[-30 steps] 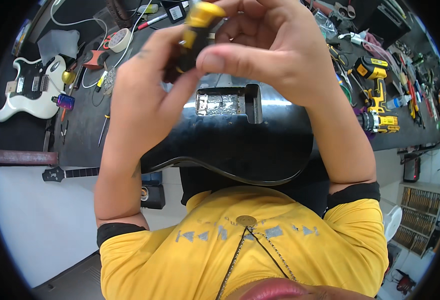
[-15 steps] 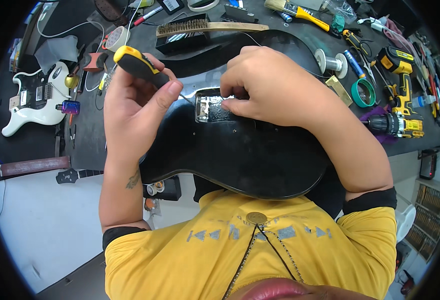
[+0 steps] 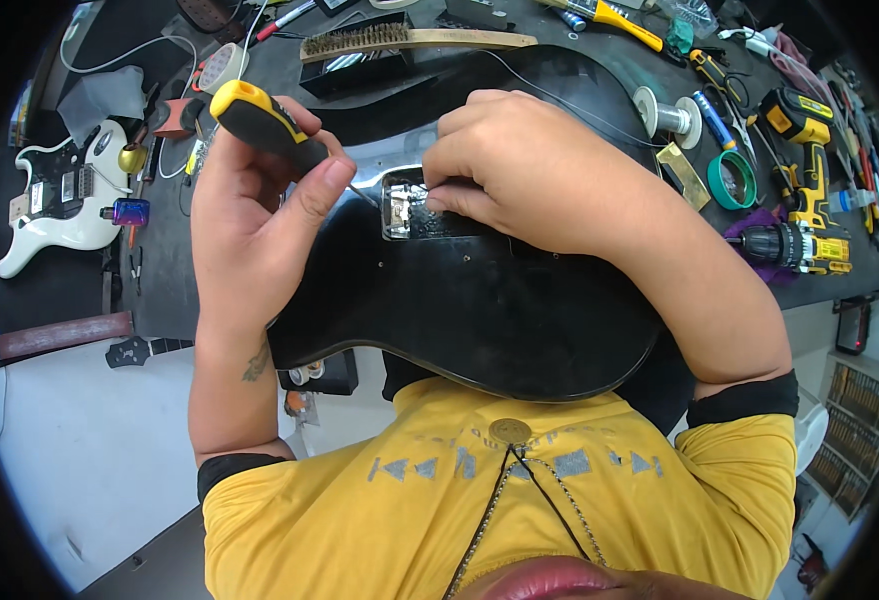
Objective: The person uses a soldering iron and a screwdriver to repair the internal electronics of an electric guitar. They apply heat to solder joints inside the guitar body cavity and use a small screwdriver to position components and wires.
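Note:
A glossy black guitar body [image 3: 470, 320] lies in front of me, a rectangular cavity cut into its surface. At the cavity's left end sits a silvery metal part [image 3: 400, 210]. My left hand [image 3: 255, 225] is closed around a screwdriver [image 3: 260, 120] with a yellow and black handle; its thin shaft slants down to the cavity's left edge. Over the right part of the cavity, my right hand [image 3: 510, 165] has thumb and fingers drawn together inside the opening. Whatever they grip there is hidden by the hand.
Behind the body lie a wooden wire brush [image 3: 420, 38] and a black box [image 3: 360, 75]. To the right are a wire spool [image 3: 668, 117], a green tape roll [image 3: 729, 179] and a cordless drill [image 3: 800, 240]. A white guitar body [image 3: 65, 205] rests at left.
My right thumb and fingers have shifted slightly left in the cavity. The screwdriver stays at the cavity's left edge. The whole view has moved a little.

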`<state>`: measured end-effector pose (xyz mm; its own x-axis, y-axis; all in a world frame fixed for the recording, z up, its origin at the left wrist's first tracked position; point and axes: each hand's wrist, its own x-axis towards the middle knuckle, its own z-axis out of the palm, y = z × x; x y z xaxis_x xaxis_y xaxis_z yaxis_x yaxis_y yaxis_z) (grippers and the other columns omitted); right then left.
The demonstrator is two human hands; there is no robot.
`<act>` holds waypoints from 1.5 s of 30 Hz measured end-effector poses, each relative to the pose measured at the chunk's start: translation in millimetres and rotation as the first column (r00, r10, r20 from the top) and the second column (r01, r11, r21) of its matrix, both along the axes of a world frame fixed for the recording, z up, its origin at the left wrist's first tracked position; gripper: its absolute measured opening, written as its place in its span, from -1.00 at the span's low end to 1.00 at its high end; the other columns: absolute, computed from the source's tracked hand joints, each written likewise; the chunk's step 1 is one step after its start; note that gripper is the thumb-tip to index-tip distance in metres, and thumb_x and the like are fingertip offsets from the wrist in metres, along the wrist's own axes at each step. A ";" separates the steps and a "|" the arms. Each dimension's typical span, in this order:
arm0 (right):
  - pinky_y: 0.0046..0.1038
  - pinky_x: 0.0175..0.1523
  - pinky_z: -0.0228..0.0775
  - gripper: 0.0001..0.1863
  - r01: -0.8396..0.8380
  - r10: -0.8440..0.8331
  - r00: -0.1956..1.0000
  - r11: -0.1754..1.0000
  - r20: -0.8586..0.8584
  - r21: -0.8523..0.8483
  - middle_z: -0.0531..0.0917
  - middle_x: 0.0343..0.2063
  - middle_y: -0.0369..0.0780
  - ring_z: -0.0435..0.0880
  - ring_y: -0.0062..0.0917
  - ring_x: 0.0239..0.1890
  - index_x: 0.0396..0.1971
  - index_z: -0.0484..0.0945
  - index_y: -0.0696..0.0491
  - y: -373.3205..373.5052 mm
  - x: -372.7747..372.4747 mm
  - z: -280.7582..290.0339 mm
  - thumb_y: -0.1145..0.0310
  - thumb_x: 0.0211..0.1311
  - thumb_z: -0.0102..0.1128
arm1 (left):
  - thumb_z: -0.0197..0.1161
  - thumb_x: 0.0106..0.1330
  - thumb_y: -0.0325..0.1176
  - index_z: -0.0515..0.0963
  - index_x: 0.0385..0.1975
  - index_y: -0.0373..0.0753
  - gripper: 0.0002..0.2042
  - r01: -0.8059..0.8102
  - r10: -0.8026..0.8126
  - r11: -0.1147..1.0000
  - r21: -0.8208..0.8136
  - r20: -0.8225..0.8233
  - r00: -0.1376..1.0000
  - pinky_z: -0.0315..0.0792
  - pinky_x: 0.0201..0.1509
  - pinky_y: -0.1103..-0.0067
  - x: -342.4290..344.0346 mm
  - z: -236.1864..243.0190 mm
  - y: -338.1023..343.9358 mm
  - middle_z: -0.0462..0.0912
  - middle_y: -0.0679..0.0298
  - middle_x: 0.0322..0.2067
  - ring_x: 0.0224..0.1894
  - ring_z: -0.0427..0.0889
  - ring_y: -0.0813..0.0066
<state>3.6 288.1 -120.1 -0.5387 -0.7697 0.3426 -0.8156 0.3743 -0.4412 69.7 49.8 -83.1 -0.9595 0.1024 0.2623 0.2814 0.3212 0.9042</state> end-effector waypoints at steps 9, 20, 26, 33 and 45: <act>-0.22 0.01 0.56 -0.81 0.030 -0.028 0.999 0.997 -0.026 0.065 0.75 -0.37 -0.14 0.71 -0.21 -0.14 -0.39 0.76 0.08 -2.4 -0.1 -0.5 0.25 0.21 0.39 | 0.42 0.34 -0.53 0.45 0.05 -0.32 -0.65 0.040 -0.041 0.999 -0.014 -0.006 0.999 0.50 0.00 0.65 -2.3 -0.1 0.0 0.63 0.25 -0.16 -0.13 0.63 0.59; -0.21 -0.01 0.58 -0.80 0.027 -0.025 0.999 0.999 -0.042 0.043 0.75 -0.39 -0.13 0.72 -0.20 -0.16 -0.41 0.75 0.09 -1.4 -1.2 -0.8 0.25 0.18 0.40 | 0.43 0.28 -0.60 0.46 0.03 -0.33 -0.64 0.101 -0.101 0.995 0.005 0.005 0.995 0.48 -0.01 0.63 1.5 -2.6 2.1 0.58 0.27 -0.09 -0.13 0.65 0.54; -0.21 0.01 0.58 -0.80 0.024 -0.022 0.999 0.999 -0.037 0.048 0.74 -0.40 -0.12 0.72 -0.20 -0.17 -0.41 0.76 0.09 -1.4 -1.1 -1.1 0.25 0.19 0.40 | 0.37 0.28 -0.68 0.42 0.03 -0.34 -0.63 0.138 -0.138 0.987 -0.078 -0.005 0.990 0.51 0.00 0.57 3.9 -1.7 1.8 0.57 0.17 -0.13 -0.12 0.63 0.44; -0.21 0.03 0.57 -0.81 0.024 -0.023 1.000 0.999 -0.019 0.043 0.75 -0.40 -0.11 0.73 -0.19 -0.17 -0.42 0.76 0.10 -1.2 -0.9 -1.6 0.27 0.18 0.40 | 0.43 0.26 -0.61 0.48 -0.03 -0.37 -0.67 0.104 -0.105 0.994 -0.019 -0.084 0.991 0.48 -0.03 0.62 6.9 1.4 8.7 0.60 0.25 -0.13 -0.17 0.65 0.52; -0.22 0.03 0.58 -0.81 0.033 -0.031 0.999 0.999 -0.037 0.037 0.76 -0.38 -0.09 0.74 -0.18 -0.17 -0.39 0.77 0.11 -0.4 -0.2 -4.1 0.28 0.19 0.39 | 0.40 0.19 -0.73 0.45 -0.01 -0.37 -0.61 0.199 -0.220 0.944 -0.262 -0.054 0.974 0.50 -0.02 0.53 15.4 10.0 11.7 0.54 0.20 -0.14 -0.16 0.64 0.40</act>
